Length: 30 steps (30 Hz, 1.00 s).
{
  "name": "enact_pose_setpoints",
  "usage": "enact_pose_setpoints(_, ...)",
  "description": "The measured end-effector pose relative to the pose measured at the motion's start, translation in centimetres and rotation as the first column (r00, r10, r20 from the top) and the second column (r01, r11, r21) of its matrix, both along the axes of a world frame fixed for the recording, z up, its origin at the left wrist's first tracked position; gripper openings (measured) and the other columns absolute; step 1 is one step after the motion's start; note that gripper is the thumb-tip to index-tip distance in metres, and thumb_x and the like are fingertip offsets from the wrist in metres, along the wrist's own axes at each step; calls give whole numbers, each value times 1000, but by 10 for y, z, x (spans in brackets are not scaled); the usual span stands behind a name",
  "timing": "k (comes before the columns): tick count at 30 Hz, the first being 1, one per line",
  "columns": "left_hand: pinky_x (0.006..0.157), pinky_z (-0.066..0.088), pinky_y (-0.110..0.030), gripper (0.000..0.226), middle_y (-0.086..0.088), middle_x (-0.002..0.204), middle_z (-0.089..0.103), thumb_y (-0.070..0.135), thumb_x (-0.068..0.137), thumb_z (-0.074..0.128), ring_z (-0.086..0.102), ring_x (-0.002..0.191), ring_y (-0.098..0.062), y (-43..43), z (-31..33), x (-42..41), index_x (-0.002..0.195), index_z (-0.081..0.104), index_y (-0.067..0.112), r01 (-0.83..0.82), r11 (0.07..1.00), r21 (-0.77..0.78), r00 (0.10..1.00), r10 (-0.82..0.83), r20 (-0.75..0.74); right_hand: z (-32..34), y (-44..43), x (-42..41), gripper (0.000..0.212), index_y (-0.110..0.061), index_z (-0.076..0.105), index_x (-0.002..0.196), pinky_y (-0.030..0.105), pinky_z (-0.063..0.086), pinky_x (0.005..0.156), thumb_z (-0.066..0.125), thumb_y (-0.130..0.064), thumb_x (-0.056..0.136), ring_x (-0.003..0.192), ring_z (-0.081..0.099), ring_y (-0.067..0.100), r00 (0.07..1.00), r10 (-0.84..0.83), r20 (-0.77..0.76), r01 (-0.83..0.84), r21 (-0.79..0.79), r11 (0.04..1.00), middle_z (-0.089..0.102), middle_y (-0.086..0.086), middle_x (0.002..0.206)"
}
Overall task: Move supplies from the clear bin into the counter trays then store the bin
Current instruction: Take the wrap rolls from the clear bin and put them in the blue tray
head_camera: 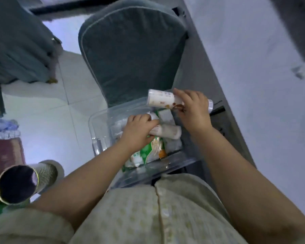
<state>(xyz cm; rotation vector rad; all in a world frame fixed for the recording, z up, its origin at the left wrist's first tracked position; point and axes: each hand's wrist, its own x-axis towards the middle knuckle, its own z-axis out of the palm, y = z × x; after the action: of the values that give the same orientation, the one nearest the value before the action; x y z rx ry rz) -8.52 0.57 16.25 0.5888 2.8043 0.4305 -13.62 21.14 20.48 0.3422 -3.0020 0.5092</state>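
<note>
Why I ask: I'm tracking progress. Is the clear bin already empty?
No: the clear bin holds a green packet and a white bottle that the left hand grips.

Teal chair (130, 55) on tiled floor (42, 129); clear bin (99, 120) upon it.

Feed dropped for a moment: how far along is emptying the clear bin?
Done: nothing I can confirm; no trays are in view. In hand: the right hand holds a bottle above the bin, the left hand grips a second bottle inside it. Left: a green packet and other white items sit in the bin, not yet stored.
</note>
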Motion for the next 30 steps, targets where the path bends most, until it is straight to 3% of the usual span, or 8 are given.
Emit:
enact_pose_setpoints(6, 83, 35, -39, 50, 1, 102, 56, 38, 67, 75, 53, 98, -25, -16, 17, 32, 114, 59, 32, 200, 978, 56, 976, -194, -99, 30, 6, 115, 53, -17, 60, 119, 42, 40, 90, 75, -15, 68, 103, 53, 32, 924, -378, -53, 373, -91, 924, 64, 6, 112)
enact_pose_setpoints(11, 82, 39, -41, 48, 0, 99, 58, 34, 61, 78, 56, 95, -28, -2, 30, 64, 106, 63, 29, 407, 911, 64, 911, -401, -94, 35, 8, 205, 57, -19, 59, 123, 40, 38, 95, 75, -9, 70, 106, 52, 28, 827, -561, -17, 559, -69, 826, 63, 3, 116)
enact_pose_setpoints(17, 84, 36, -39, 51, 1, 105, 57, 38, 66, 74, 54, 99, -25, 65, 49, 117, 113, 59, 30, 683, 730, 22, 724, -673, -151, 48, 37, 309, 61, -23, 56, 126, 41, 37, 99, 74, -8, 70, 108, 49, 24, 661, -747, -74, 746, -46, 664, 61, 0, 119)
enact_pose_setpoints(24, 86, 37, -39, 46, 4, 106, 58, 38, 68, 72, 54, 101, -23, 153, 66, 237, 112, 61, 31, 811, 564, 155, 585, -792, -177, 67, 76, 463, 63, -17, 60, 125, 34, 28, 99, 70, 1, 65, 107, 50, 28, 412, -901, -135, 901, -88, 425, 62, 3, 118)
enact_pose_setpoints(30, 93, 34, -39, 50, 6, 112, 55, 42, 71, 72, 51, 107, -19, 234, 78, 390, 117, 56, 34, 954, 287, 83, 298, -918, -262, 85, 105, 651, 61, -20, 59, 126, 37, 30, 98, 67, -1, 69, 107, 48, 28, 191, -976, -107, 978, -62, 198, 61, 2, 118)
